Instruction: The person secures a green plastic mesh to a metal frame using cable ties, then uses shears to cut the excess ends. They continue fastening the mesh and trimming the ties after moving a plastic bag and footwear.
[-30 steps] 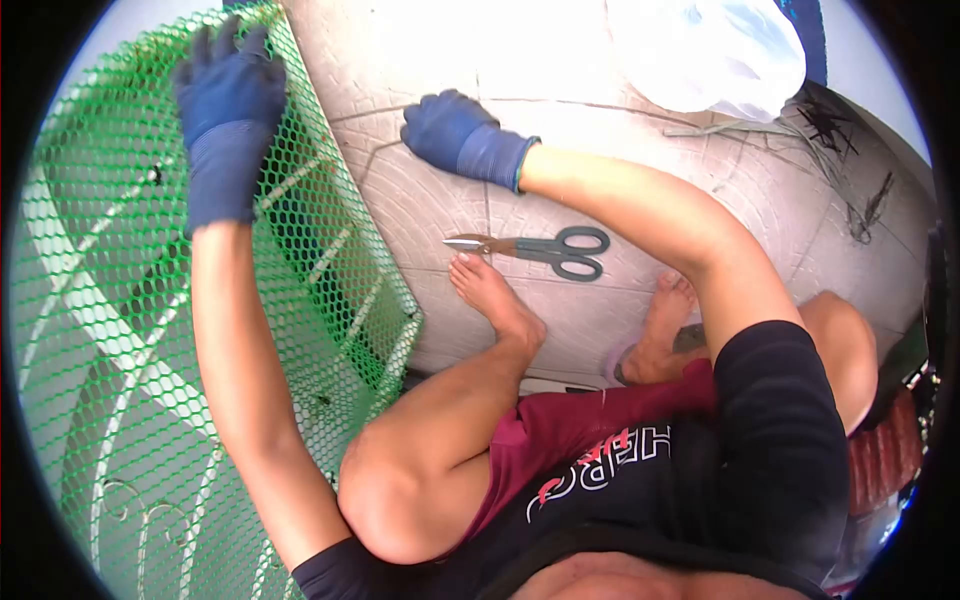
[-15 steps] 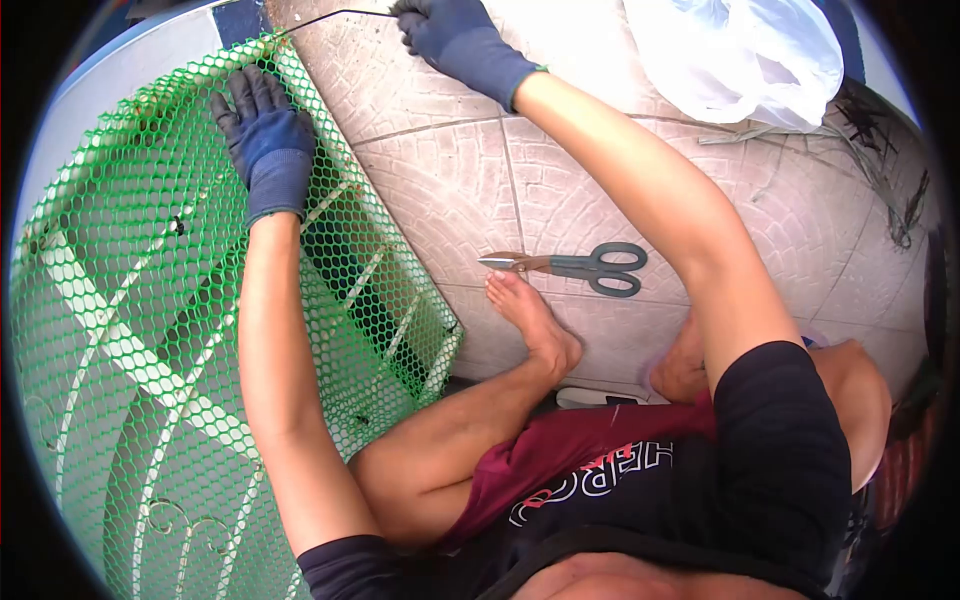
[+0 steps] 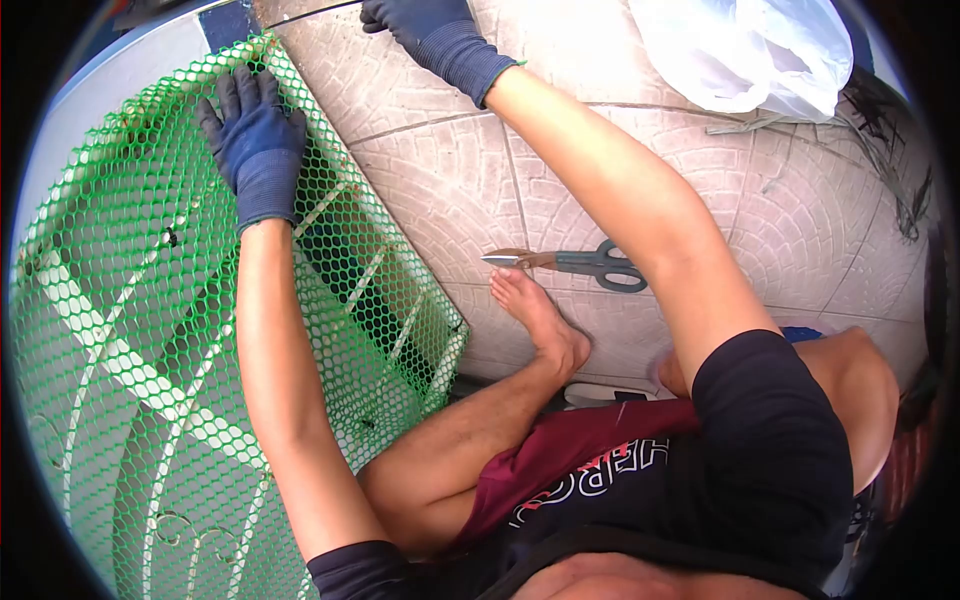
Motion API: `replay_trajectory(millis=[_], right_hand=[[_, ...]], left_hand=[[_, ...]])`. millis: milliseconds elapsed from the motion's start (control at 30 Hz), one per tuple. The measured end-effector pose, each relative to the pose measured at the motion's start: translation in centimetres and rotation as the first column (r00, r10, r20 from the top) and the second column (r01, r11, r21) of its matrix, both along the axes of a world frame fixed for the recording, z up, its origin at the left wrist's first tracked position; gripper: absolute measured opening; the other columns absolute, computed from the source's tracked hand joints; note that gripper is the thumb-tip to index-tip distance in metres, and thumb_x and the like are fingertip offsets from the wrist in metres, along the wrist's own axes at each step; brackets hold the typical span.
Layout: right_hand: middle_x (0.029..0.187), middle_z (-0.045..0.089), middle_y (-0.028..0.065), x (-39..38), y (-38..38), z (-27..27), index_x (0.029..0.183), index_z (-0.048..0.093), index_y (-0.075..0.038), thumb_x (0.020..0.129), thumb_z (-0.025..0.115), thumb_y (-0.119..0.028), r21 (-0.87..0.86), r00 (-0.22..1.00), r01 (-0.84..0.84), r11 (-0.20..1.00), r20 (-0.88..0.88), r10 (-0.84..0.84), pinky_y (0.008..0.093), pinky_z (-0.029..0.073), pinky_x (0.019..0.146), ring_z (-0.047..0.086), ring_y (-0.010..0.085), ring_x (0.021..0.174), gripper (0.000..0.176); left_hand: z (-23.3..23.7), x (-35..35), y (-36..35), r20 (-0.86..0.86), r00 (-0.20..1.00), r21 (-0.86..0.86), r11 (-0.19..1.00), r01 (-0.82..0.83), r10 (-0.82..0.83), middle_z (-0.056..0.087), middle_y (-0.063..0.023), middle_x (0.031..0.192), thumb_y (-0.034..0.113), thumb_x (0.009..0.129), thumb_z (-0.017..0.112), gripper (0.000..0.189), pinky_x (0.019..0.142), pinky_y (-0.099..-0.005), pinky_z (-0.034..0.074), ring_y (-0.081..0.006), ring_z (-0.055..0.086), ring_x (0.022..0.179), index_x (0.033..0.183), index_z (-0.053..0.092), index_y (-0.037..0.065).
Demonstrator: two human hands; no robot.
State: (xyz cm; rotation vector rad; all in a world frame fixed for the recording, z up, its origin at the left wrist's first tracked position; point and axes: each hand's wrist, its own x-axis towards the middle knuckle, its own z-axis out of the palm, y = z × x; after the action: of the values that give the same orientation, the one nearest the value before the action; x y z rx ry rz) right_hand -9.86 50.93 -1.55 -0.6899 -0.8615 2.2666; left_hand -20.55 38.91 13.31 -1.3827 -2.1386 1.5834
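Head view, left hand [image 3: 255,140] spread flat on green mesh [image 3: 110,330], right hand [image 3: 425,28] curled closed just past its top corner

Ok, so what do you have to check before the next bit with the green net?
1. Gloves on both hands: ok.
2. Left hand pressed flat on the green net, fingers spread: ok.
3. Right hand gripping something: cannot tell, as it is curled at the top edge of the picture.
4. Snips close by on the tiles, blades shut: ok.
5. Bare foot away from the snips' pointed tip: not ok, the toes are right beside it.
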Motion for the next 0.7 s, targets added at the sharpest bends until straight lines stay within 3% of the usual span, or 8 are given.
replay_trajectory(millis=[233, 633, 700], right_hand=[[0.085, 0.068, 0.0049, 1.5, 0.4, 1.6, 0.108, 0.069, 0.001, 0.087, 0.062, -0.004, 0.003, 0.991, -0.11, 0.994, 0.072, 0.11, 0.0263, 0.053, 0.067, 0.064, 0.0117, 0.074, 0.022], [0.079, 0.069, 0.0071, 0.7, 0.4, 1.8, 0.103, 0.07, 0.0, 0.086, 0.058, -0.009, 0.169, 0.981, -0.121, 0.978, 0.168, 0.093, 0.0283, 0.052, 0.064, 0.064, 0.0133, 0.068, 0.023], [0.077, 0.069, 0.0077, 0.5, 0.8, 2.3, 0.102, 0.07, 0.0, 0.086, 0.058, -0.01, 0.17, 0.974, -0.126, 0.977, 0.209, 0.089, 0.0288, 0.053, 0.064, 0.065, 0.0139, 0.066, 0.023]], left_hand=[[-0.3, 0.4, 0.3, -0.035, 0.999, -0.026, 1.0, -0.011, 0.01, 0.03, -0.0083, 0.161, 0.051, 0.092, 0.051, 0.063, 0.12, -0.0555, 0.004, -0.03, 0.019, 0.151, 0.149, 0.044, 0.025], [-0.4, 0.6, 0.4, -0.032, 0.999, -0.019, 1.0, -0.015, 0.014, 0.029, -0.0087, 0.161, 0.051, 0.092, 0.049, 0.063, 0.12, -0.0564, 0.005, -0.0297, 0.02, 0.151, 0.149, 0.044, 0.022], [-0.3, 0.7, 0.4, 0.005, 1.0, 0.007, 1.0, -0.005, 0.005, 0.029, -0.0077, 0.161, 0.049, 0.093, 0.049, 0.064, 0.12, -0.057, 0.005, -0.028, 0.021, 0.15, 0.148, 0.044, 0.018]])
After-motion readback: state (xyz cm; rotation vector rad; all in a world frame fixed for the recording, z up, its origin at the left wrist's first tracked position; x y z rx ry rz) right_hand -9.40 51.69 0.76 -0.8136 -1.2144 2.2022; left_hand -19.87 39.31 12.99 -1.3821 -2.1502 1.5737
